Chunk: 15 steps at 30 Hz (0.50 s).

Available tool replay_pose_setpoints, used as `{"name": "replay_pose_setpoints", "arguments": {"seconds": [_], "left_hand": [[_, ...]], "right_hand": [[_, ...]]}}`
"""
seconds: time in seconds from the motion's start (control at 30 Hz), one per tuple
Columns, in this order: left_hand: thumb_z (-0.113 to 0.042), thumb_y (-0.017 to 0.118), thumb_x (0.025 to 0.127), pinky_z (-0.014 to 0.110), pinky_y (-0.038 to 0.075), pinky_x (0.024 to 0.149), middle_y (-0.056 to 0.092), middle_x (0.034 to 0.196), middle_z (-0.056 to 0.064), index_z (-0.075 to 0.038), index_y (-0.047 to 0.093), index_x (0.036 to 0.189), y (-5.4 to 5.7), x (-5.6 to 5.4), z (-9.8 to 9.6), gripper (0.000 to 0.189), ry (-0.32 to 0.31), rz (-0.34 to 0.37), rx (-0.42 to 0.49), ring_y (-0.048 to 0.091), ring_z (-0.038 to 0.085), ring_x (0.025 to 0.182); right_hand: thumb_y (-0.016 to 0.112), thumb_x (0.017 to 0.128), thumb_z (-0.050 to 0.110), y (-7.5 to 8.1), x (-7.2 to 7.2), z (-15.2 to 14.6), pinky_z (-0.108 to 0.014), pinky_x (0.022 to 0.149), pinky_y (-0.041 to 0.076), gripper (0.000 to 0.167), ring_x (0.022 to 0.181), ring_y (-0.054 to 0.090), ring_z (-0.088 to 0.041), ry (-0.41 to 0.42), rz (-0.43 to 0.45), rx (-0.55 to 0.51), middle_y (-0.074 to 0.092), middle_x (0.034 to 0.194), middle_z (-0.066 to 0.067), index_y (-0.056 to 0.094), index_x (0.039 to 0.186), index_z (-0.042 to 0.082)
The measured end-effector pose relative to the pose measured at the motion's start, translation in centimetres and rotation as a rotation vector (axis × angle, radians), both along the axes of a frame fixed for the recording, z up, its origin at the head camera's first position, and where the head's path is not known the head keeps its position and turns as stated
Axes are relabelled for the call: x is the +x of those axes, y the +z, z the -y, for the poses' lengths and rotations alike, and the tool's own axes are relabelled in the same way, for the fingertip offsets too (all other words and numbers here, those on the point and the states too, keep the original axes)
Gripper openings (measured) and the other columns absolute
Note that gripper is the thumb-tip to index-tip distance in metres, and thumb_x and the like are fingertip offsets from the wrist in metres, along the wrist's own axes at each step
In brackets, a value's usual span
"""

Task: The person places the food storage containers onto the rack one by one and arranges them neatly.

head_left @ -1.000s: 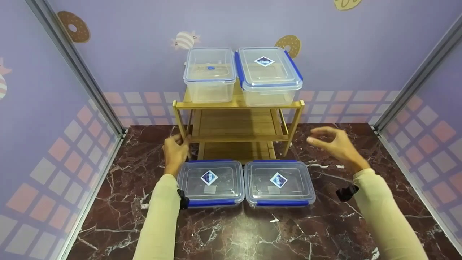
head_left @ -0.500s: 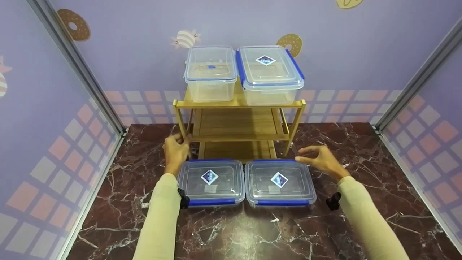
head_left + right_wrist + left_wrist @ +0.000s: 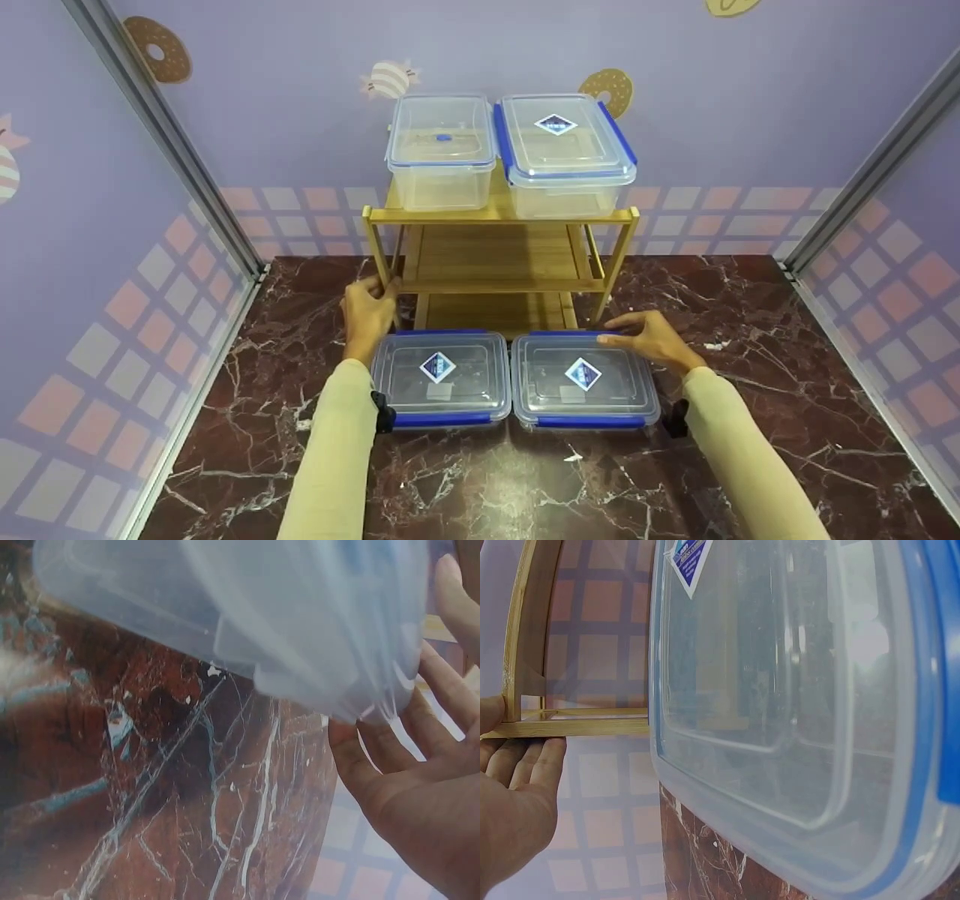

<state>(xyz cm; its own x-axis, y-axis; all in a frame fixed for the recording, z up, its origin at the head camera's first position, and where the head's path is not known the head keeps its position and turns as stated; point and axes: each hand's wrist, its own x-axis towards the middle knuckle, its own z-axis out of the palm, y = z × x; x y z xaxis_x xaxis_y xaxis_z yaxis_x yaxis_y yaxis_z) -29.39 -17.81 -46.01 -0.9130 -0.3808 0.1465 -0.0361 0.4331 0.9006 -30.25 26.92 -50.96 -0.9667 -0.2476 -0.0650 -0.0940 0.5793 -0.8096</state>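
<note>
My left hand (image 3: 367,313) grips the front left leg of a small wooden shelf rack (image 3: 499,286), thumb on one side and fingers on the other; the left wrist view shows that leg (image 3: 592,726) between them. A flat clear food container (image 3: 441,386) with blue clips lies right of this hand. Beside it lies a second flat food container (image 3: 540,390) with a diamond-shaped label. My right hand (image 3: 652,339) is at its far right corner, thumb over the lid. In the right wrist view the spread fingers (image 3: 435,731) touch the container's side (image 3: 300,682).
On the rack's top stand two deeper clear boxes, a left one (image 3: 442,184) and a right one (image 3: 566,199) with blue clips. The rack's lower shelves are behind the flat containers. Patterned walls (image 3: 300,90) enclose the dark marbled table (image 3: 480,487).
My right hand has come left and slightly nearer, from beside the rack onto the right flat container's corner. My left hand has stayed on the rack leg.
</note>
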Motion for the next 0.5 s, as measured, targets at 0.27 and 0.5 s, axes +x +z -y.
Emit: {"name": "replay_pose_setpoints", "arguments": {"seconds": [0.27,0.5], "left_hand": [[-0.023,0.069,0.097,0.046,0.051,0.095,0.075,0.108,0.017,-0.002,0.076,0.113,0.01,-0.06,-0.07,0.027,0.003,-0.007,-0.015,0.07,0.032,0.104],[-0.023,0.069,0.097,0.046,0.051,0.095,0.075,0.108,0.017,-0.002,0.076,0.113,0.01,0.05,-0.01,0.028,0.005,-0.006,-0.01,0.07,0.032,0.103]], "right_hand": [[0.085,0.084,0.026,-0.31,0.0,0.33,-0.029,0.07,0.058,0.046,0.074,0.069,-0.018,0.019,0.003,0.016,0.07,0.115,-0.025,0.072,0.115,-0.006],[0.084,0.085,0.024,-0.46,0.25,-0.12,-0.027,0.064,0.057,0.04,0.068,0.067,-0.015,0.013,-0.02,0.017,0.073,0.101,-0.021,0.074,0.108,-0.007]]}}
